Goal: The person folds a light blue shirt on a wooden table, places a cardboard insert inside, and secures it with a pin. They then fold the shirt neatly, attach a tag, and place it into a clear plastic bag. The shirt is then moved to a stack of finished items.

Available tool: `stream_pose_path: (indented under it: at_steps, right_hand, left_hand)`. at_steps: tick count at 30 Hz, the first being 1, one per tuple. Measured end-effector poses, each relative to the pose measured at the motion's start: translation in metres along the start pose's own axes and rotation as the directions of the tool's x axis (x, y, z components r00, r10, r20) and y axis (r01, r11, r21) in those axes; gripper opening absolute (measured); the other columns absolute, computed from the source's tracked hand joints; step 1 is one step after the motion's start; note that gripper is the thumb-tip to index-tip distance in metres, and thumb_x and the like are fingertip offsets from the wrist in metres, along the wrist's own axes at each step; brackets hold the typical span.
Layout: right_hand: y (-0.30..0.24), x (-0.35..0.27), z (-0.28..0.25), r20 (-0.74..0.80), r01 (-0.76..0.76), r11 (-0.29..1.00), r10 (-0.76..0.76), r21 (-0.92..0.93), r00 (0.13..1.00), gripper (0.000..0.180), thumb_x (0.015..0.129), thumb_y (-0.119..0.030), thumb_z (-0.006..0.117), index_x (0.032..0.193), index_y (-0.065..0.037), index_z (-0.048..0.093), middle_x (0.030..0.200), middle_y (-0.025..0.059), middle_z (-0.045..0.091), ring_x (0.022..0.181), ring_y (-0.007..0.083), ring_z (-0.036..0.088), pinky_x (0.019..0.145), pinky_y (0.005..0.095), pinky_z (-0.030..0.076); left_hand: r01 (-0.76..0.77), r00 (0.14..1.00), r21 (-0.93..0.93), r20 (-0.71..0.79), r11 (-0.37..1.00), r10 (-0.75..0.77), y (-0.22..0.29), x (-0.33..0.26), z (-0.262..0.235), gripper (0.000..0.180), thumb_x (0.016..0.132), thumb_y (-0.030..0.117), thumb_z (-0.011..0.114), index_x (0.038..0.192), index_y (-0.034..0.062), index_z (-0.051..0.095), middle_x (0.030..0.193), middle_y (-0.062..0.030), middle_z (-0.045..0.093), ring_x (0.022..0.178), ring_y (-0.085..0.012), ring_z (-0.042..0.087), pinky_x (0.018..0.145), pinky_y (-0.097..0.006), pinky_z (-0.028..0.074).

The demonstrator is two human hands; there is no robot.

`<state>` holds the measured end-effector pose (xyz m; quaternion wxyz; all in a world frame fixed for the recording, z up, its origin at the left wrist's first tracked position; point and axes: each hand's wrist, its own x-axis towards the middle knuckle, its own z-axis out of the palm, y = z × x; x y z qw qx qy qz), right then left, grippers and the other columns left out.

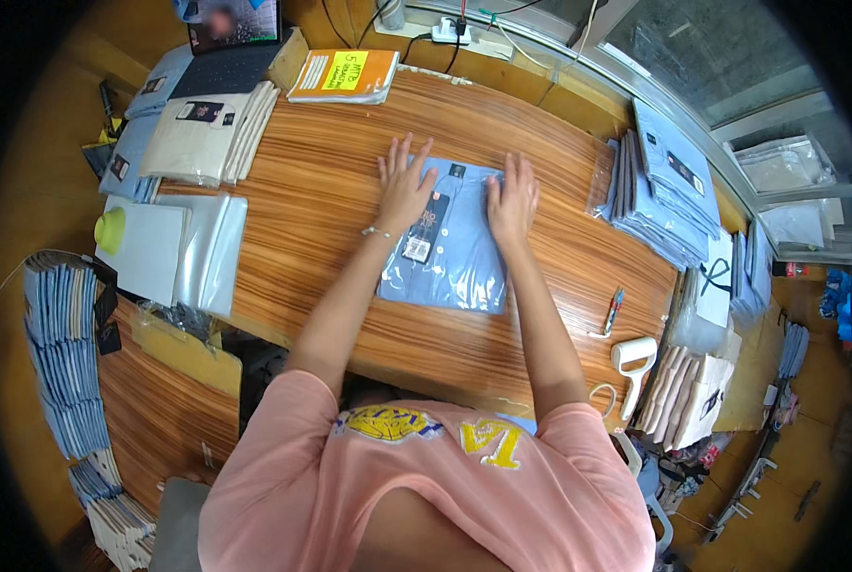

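A folded light blue shirt [464, 257] in a clear plastic bag lies flat on the wood-grain table [321, 181] before me. A dark hang tag [428, 229] with a white label shows on its front, left of the buttons. My left hand [406, 188] rests at the upper left edge of the bag, fingers spread. At the upper right edge lies my right hand [512, 202], its fingers stretched out and slightly apart. Both palms face down, and neither hand grips anything.
Stacked bagged blue shirts [669, 191] stand at the right, a white lint roller [633, 362] and a pen [615, 310] nearer me. Left are cream folded garments [211, 133], clear plastic bags [214, 248] and a green round object [109, 231]. An orange notebook [345, 76] lies at the back.
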<state>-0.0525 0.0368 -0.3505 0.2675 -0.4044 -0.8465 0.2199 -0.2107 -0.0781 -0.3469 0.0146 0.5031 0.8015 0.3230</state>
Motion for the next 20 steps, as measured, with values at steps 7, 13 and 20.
stream_pose_path:
  at_steps: [7,13,20]
  right_hand:
    - [0.019,-0.039,0.001,0.101,0.021,0.969,0.004,-0.245,0.995,0.065,0.092,-0.043,0.042,0.141,-0.004,0.030,0.149,0.0140,0.024,0.140,0.0273,0.017,0.112,0.0499,0.011]
    - [0.017,0.006,-0.012,0.324,-0.003,0.994,0.038,-0.107,0.945,0.068,0.089,-0.051,0.045,0.138,-0.006,0.036,0.146,0.0140,0.031,0.134,0.0289,0.029,0.108,0.0534,0.020]
    - [0.084,0.042,-0.031,0.569,-0.150,0.930,-0.073,0.335,0.819,0.035,0.079,-0.021,0.070,0.105,-0.001,0.058,0.102,0.0170,0.064,0.091,0.0283,0.062,0.081,0.0376,0.049]
  left_hand:
    - [-0.087,0.986,0.122,0.155,0.989,0.068,-0.008,-0.035,0.004,0.064,0.091,0.046,0.047,0.144,0.0163,0.029,0.150,-0.0176,0.020,0.139,-0.0337,0.016,0.110,-0.053,0.014]
    - [0.159,0.935,-0.079,0.333,0.984,-0.124,-0.035,-0.004,-0.011,0.071,0.090,0.051,0.044,0.145,0.0124,0.023,0.150,-0.0148,0.020,0.140,-0.0327,0.014,0.111,-0.055,0.008]
    - [-0.199,0.848,0.294,0.529,0.935,0.015,-0.014,0.041,-0.059,0.065,0.059,0.054,0.077,0.100,0.0053,0.068,0.112,-0.0125,0.062,0.112,-0.0304,0.051,0.095,-0.041,0.039]
